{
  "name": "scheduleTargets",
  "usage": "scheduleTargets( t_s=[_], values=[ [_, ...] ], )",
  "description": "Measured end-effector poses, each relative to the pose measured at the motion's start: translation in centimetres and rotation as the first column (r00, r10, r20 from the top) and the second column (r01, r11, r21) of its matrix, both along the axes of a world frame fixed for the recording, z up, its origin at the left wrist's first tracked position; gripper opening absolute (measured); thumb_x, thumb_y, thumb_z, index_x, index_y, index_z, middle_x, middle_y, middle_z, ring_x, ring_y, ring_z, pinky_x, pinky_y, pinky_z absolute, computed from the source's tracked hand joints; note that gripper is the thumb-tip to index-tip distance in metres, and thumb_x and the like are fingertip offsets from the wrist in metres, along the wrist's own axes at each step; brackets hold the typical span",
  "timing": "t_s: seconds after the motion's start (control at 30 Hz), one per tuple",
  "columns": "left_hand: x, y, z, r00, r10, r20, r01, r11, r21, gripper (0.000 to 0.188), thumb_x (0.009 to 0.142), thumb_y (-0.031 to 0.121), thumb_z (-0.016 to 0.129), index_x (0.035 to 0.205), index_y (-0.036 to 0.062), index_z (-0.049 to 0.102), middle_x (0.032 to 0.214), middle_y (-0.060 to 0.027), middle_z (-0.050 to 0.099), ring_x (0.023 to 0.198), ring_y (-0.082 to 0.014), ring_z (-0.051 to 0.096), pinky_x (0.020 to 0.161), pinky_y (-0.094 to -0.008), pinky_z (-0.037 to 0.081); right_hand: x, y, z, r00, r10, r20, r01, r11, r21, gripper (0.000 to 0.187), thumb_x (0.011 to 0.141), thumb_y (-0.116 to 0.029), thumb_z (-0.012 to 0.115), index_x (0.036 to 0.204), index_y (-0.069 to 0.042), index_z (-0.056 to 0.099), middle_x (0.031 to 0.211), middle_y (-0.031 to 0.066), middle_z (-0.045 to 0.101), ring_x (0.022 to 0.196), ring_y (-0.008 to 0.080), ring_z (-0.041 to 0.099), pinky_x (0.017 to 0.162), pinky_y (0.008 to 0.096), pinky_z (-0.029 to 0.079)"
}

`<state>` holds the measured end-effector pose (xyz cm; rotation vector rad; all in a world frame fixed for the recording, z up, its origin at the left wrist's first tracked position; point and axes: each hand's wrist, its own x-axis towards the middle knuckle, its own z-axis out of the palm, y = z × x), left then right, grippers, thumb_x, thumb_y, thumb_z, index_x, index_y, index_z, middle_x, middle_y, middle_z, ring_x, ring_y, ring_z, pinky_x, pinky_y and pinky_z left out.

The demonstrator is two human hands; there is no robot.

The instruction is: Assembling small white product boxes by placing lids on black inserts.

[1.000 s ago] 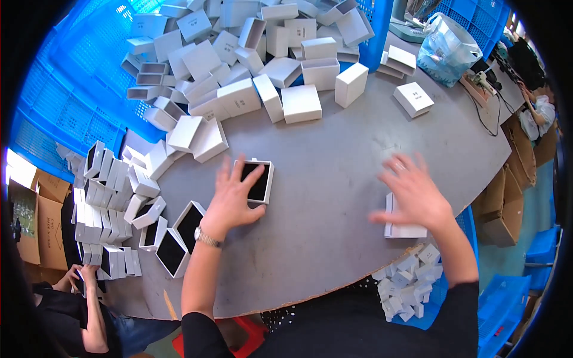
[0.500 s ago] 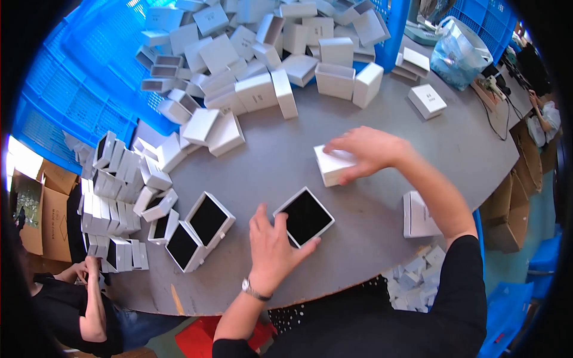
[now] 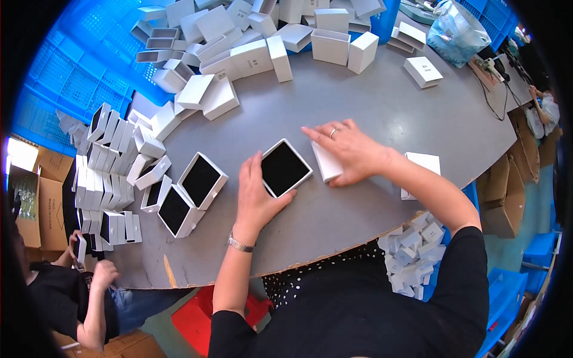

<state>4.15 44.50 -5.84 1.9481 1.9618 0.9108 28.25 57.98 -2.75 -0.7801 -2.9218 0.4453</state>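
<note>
My left hand grips a shallow white box tray with a black insert, its fingers along the left side and its thumb at the near edge. Just to the right, my right hand is closed around a white box, fingers over the top and thumb at the near end. That box stands tilted, a small gap from the tray; its far side is hidden by the hand. On the left lie two more white trays with black inserts, one farther and one nearer, touching each other.
White box sleeves heap up at the back by blue crates. Stacked white boxes line the left, where a co-worker's hand shows. White boxes lie on the right and far right. Below the edge is a pile of small white pieces.
My left hand has closed on the tray and turned it slightly. My right hand has tipped the white box and brought it closer to the tray. The whole view has shifted.
</note>
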Motion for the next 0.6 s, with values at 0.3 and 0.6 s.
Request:
scheduleTargets(
  t_s=[0.3, 0.6],
  values=[
    [0.3, -1.8, 0.3, 0.971, -0.230, 0.061, 0.229, 0.973, 0.022, 0.097, 0.060, 0.021, 0.091, 0.142, 0.0022, 0.044, 0.137, -0.0216, 0.049, 0.128, -0.0400, 0.049, 0.109, -0.0466, 0.044, -0.5, -2.9, 0.2, 0.980, 0.171, -0.097, -0.170, 0.985, 0.015, 0.121, 0.060, -0.032, 0.089, 0.159, -0.002, 0.026, 0.138, 0.0226, 0.051, 0.128, 0.0386, 0.049, 0.109, 0.0499, 0.035],
    [-0.9, -1.2, 0.7, 0.939, -0.333, 0.090, 0.340, 0.937, -0.077, 0.096, 0.058, 0.021, 0.090, 0.142, 0.0020, 0.046, 0.134, -0.0165, 0.052, 0.127, -0.0359, 0.052, 0.106, -0.0442, 0.046, -0.7, -4.1, -0.4, 0.965, 0.188, -0.181, -0.198, 0.979, -0.038, 0.120, 0.060, -0.024, 0.090, 0.158, -0.001, 0.025, 0.142, 0.0232, 0.049, 0.130, 0.0407, 0.047, 0.114, 0.0499, 0.036]
  ],
)
